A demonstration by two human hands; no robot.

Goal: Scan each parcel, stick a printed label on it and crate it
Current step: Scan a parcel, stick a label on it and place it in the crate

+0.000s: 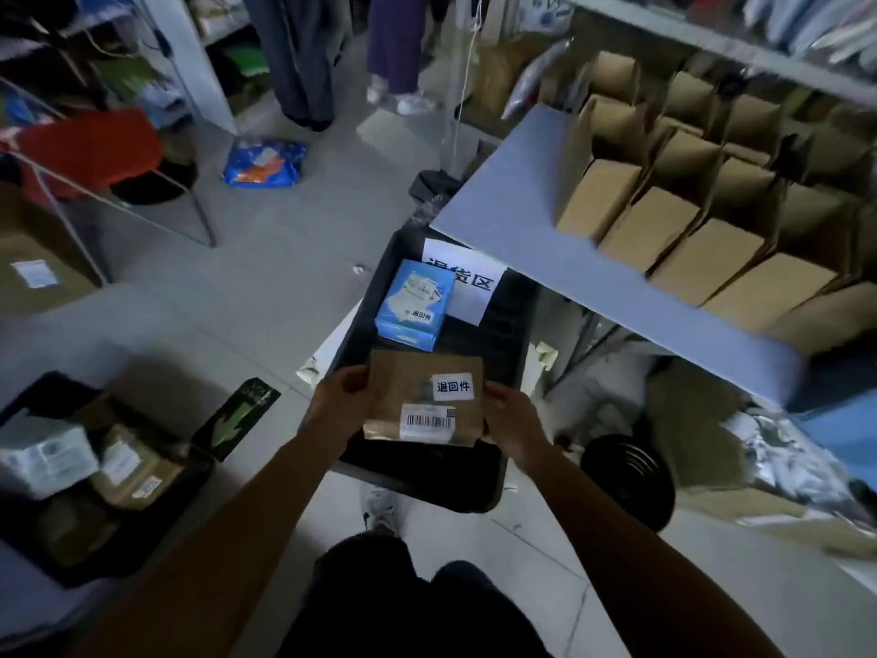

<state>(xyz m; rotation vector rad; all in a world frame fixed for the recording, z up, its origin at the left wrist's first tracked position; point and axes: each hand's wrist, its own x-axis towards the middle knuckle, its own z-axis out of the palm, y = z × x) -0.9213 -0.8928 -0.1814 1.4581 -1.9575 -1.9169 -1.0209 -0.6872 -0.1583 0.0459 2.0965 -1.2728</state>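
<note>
Parcel point(422, 396), a flat brown cardboard one, is held level over the near end of a black crate point(515, 334) that stands on the floor. The left hand point(339, 403) is curled round the parcel's left edge and the right hand point(510, 420) round its right edge, so both hands are closed in a grip on it. Two stickers are seen on the parcel's top face: a white printed label point(453, 386) reading 退回件, and just below it a white barcode label point(427, 422) whose small print is too blurred to be read. Further inside the crate a blue box point(412, 303) is already lying, and a small white sticker with the same 退回件 is carried on it. Against the crate's far wall a white sheet point(467, 282) is propped; large dark characters are printed on it, of which 区 is clear and the others are partly cut off by the blue shelf point(545, 239) overhanging the crate to the right. Rows of plain brown cartons point(683, 230) are stored on that shelf. To the left of the crate, on a pale surface, a second black bin point(28, 553) is seen holding more brown and white parcels. As a judgement, labelling of the held parcel appears done and only its lowering into the crate is left; the parcels in the second bin seem to be awaiting treatment.
</note>
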